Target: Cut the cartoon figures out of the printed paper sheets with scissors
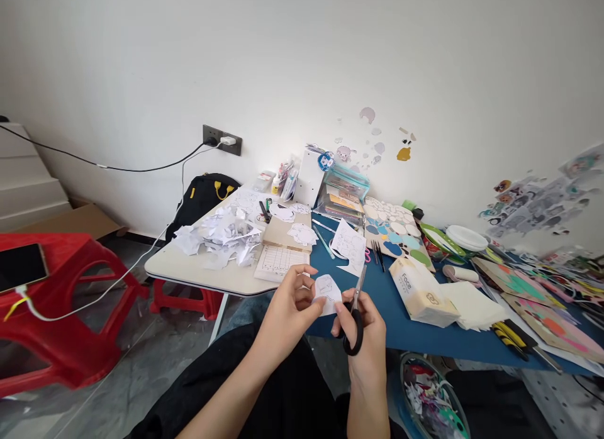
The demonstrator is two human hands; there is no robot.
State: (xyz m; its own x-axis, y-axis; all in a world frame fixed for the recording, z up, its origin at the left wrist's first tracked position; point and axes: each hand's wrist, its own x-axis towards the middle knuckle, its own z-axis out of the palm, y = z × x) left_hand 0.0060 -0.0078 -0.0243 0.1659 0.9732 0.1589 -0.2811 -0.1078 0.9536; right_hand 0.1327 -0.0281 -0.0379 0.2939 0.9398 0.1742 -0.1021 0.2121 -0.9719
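Note:
My left hand (289, 307) pinches a small white paper cutout (327, 292) with a printed line drawing, held above my lap at the table's front edge. My right hand (365, 332) grips black-handled scissors (356, 310), fingers through the loops, blades pointing up and meeting the right edge of the cutout. Both hands hover in front of the blue table mat (401, 319).
A heap of white paper scraps (219, 238) lies on the white table (189, 272). A tissue pack (418, 288), pens, printed sheets and coloured card cover the mat. A bin of scraps (429, 398) stands at lower right. Red stool (61, 326) with a phone at left.

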